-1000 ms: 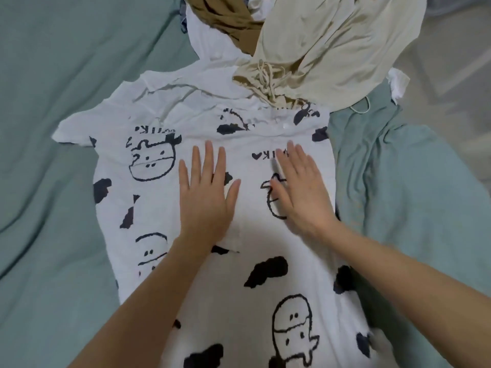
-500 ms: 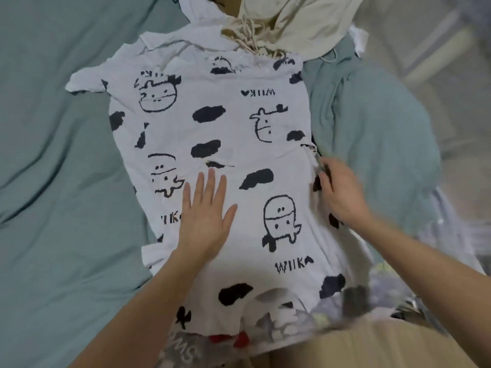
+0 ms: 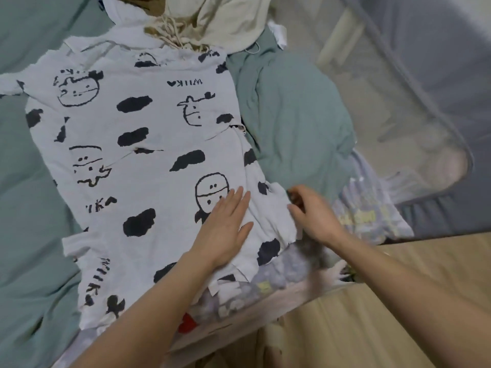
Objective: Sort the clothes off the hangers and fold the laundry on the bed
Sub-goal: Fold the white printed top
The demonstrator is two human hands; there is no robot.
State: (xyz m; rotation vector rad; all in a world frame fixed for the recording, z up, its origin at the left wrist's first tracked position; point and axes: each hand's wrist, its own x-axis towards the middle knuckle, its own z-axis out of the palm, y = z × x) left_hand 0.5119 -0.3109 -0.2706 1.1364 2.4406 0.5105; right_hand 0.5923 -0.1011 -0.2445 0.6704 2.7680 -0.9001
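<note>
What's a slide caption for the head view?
Left hand flat on cow-print shirt spread on green bedding; right hand at its side edge.

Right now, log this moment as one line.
left hand flat on cow-print shirt | right hand pinching its right edge | cream garment above collar

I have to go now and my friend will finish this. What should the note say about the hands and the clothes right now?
Left hand: flat, fingers straight, pressing on the cow-print shirt.
Right hand: at the shirt's right edge, fingers curled as if pinching the cloth; blurred, so not certain.
The shirt lies spread face up on the green bedding, off any hanger. The cream garment sits in a pile at its top end.
Done: shirt laid out flat.
Left: fold the shirt, probably the right side in first, then the pile.
</note>
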